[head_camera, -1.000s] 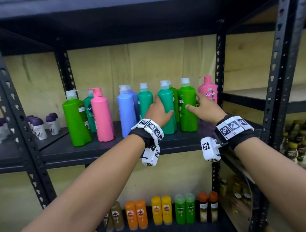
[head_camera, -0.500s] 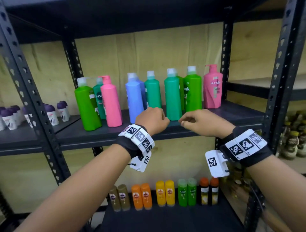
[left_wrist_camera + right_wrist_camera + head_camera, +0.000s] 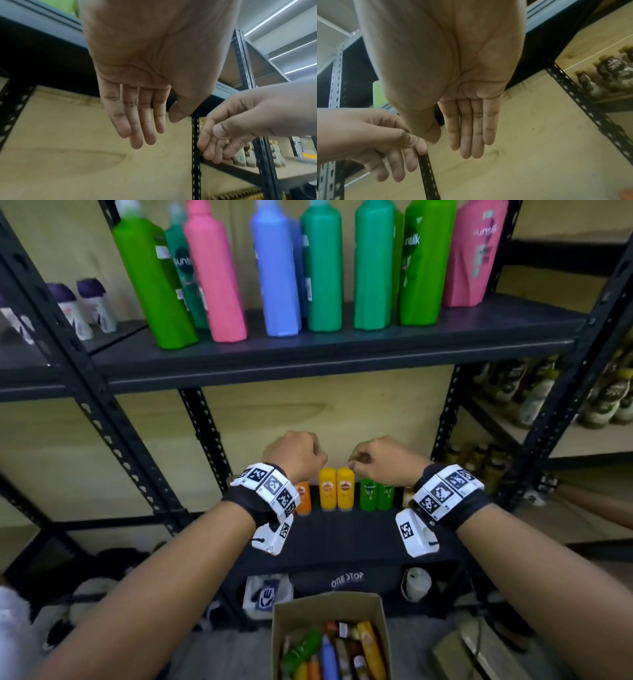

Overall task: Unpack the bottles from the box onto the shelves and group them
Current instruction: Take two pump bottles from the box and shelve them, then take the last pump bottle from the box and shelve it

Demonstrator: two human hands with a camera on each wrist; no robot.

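My left hand [image 3: 298, 455] and right hand [image 3: 376, 460] hang side by side in front of the lower shelf, both empty. The left wrist view shows my left hand [image 3: 159, 129] with relaxed, nearly straight fingers. The right wrist view shows my right hand [image 3: 452, 143] the same way. Below them on the floor stands an open cardboard box [image 3: 329, 609] with several small bottles [image 3: 329, 652] lying inside. Tall green [image 3: 154, 275], pink [image 3: 215, 275], blue [image 3: 277, 275] and teal bottles [image 3: 323, 268] stand on the upper shelf [image 3: 342, 350]. Small yellow bottles [image 3: 335, 489] and green bottles [image 3: 375, 496] stand on the lower shelf.
Purple-capped roll-ons [image 3: 85, 306] stand on the left rack. Dark bottles [image 3: 534, 392] fill the rack to the right. A black bag [image 3: 346, 582] sits under the lower shelf behind the box. Flat cardboard [image 3: 472, 655] lies on the floor at right.
Both hands have let go of the tall bottles on the upper shelf and dropped to the lower shelf's height. The view has tilted down, so the box shows now.
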